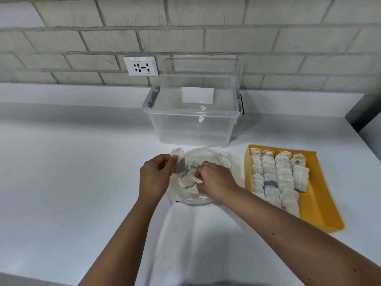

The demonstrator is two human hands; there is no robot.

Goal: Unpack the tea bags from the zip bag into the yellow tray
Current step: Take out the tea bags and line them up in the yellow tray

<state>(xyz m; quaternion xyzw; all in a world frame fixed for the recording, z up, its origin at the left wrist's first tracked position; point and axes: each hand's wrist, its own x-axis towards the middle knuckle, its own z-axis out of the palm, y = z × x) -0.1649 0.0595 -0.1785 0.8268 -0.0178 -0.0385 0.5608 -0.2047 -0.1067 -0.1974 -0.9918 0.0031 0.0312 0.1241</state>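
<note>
Near the tabletop's middle, the left grip [154, 174] pinches the zip bag [218, 159] at its left edge, apparently holding the mouth open. The right grip [214, 180] curls round tea bags [187, 179] inside it. The step in hand looks like drawing out a bunch. Next it must lift clear and carry right to the yellow tray [321, 195], largely filled in rows, with a bare strip along its right side. Beyond stands a clear bin [189, 122].

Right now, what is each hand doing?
Left hand: pinching one tea bag.
Right hand: gripping another tea bag inside the zip bag.
</note>
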